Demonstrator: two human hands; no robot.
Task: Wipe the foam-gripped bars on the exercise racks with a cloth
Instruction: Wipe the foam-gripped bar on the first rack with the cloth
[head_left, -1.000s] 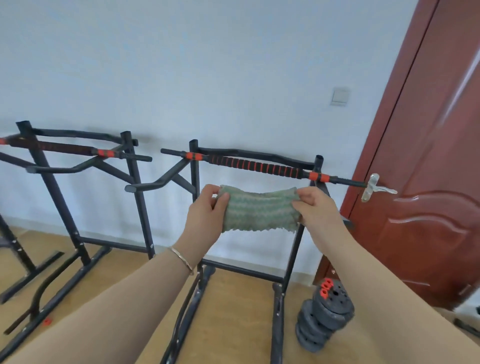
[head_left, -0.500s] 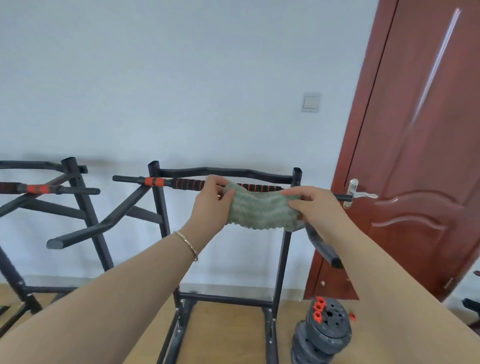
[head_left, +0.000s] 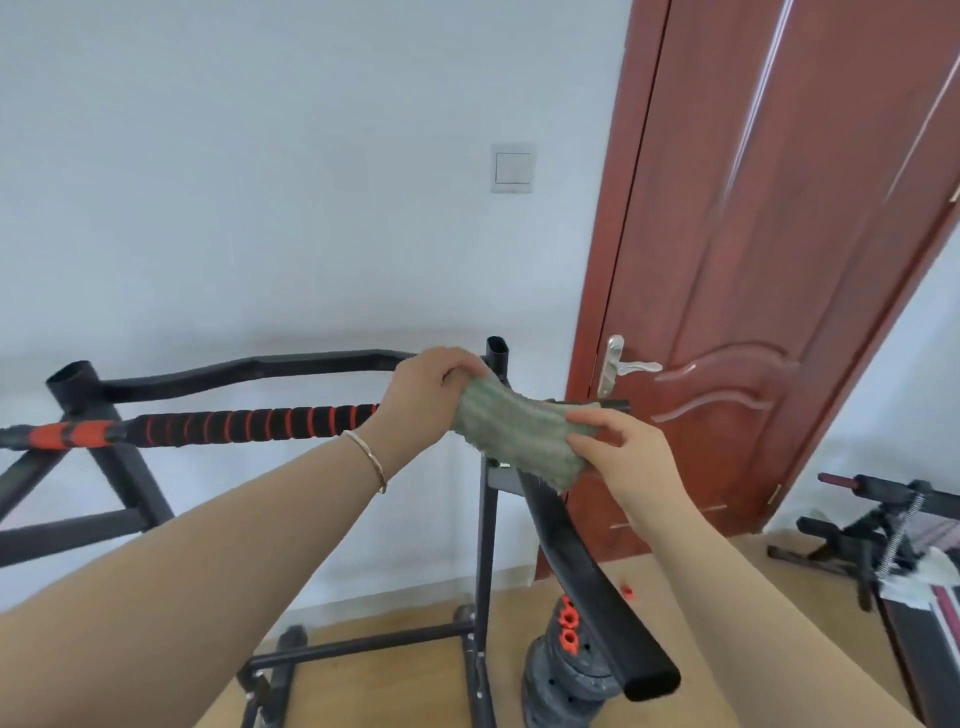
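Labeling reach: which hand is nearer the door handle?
Right. The right hand grips one end of the cloth, just below the door handle; the left hand grips the other end, farther left.

Hands: two, a left hand (head_left: 426, 395) and a right hand (head_left: 623, 447).
Cloths: one green striped knitted cloth (head_left: 511, 431).
Foam-gripped bars: one black foam-gripped bar with red rings (head_left: 249, 420).
Racks: one black metal exercise rack (head_left: 488, 519), with two open-topped uprights (head_left: 78, 384) (head_left: 498, 356).
Bracelets: one thin gold bracelet (head_left: 370, 460).
Doors: one red-brown wooden door (head_left: 779, 260).
Door handles: one silver lever door handle (head_left: 626, 365).
Wall switches: one white square wall switch (head_left: 512, 168).
Weight plates: one stack of dark grey weight plates (head_left: 561, 680); how many plates are in it cannot be told.
Red nuts: three red plastic nuts, two on the stack (head_left: 568, 618) (head_left: 568, 636) and one loose on the wooden floor (head_left: 627, 591).
Springs: one metal coil spring (head_left: 901, 535).
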